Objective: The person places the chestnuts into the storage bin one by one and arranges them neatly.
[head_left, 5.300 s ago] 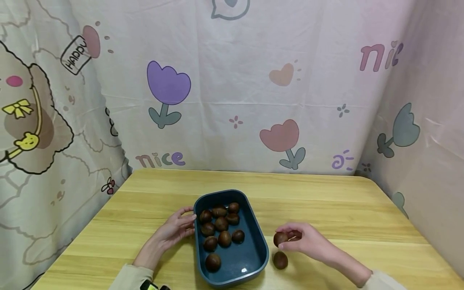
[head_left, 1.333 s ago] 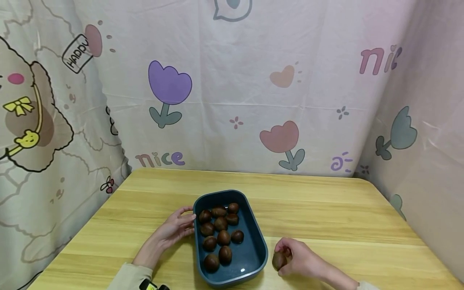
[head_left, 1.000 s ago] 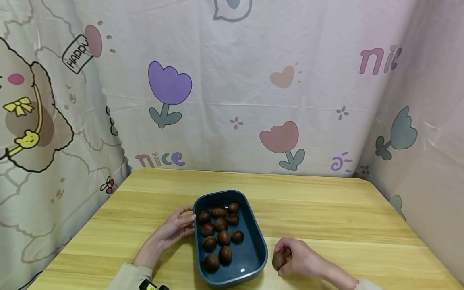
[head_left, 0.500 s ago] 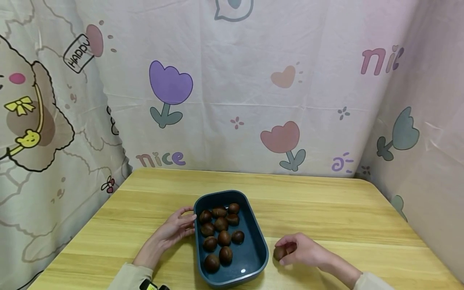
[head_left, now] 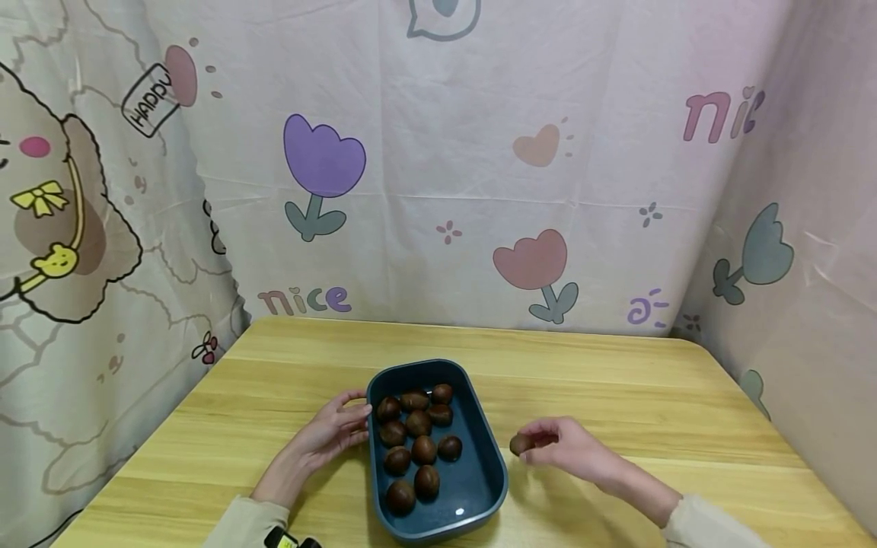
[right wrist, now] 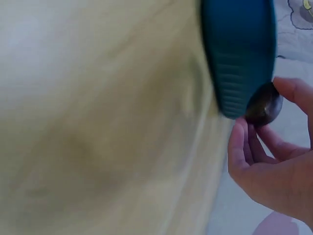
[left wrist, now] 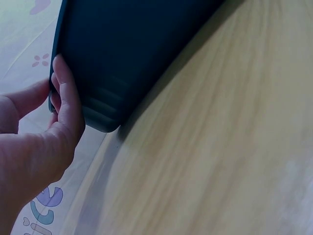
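Note:
My left hand holds the left side of a dark blue rectangular tray, its fingers at the rim and outer wall; the left wrist view shows that hand at the tray's wall. Several brown chestnuts lie in the tray, mostly along its left and far parts. To the right of the tray, my right hand pinches one chestnut between thumb and fingertips, above the table. That chestnut shows dark and glossy in the right wrist view.
The tray stands on a light wooden table. A printed curtain hangs behind the table and along both sides. A dark cable shows at the lower left.
A chestnut was added to the tray's near part since the oldest frame. My right hand has since gripped another chestnut, lifting it off the table and moving it away from me. The left hand stays.

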